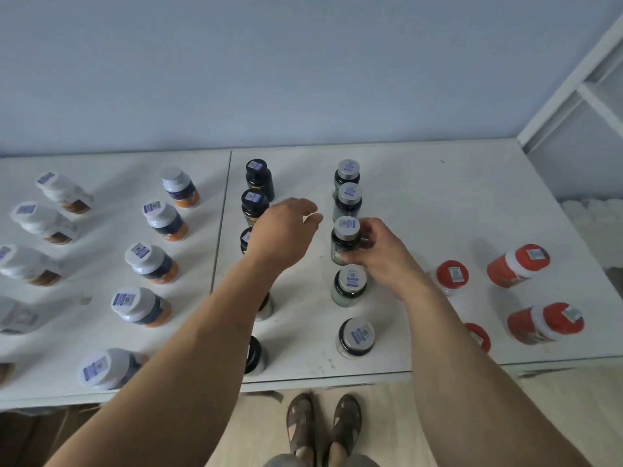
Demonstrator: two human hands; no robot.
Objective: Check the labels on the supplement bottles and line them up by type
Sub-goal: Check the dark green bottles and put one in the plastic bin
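Head view: your right hand (381,254) grips the dark green bottle (344,242), fingers and thumb curled round its body just under the silver cap. The bottle stands upright, long axis vertical, third from the far end of the green-label column (349,197), between the second bottle and the fourth (349,286). Your left hand (283,230) hovers with fingers relaxed and holding nothing, just left of the gripped bottle and partly over the black-bottle column (258,187). The bottle is in the right hand, so that hand is nearer; the left hand sits a short reach to its left, fingertips pointing toward the cap. The label text is too small to read here. Columns already run near to far on the white table (421,203): white-cap bottles with orange bases (151,262) on the left, red-lid jars (517,264) on the right, pale jars (43,224) at far left. My guess is you're turning or seating this bottle in its row, so keep it vertical and in line.
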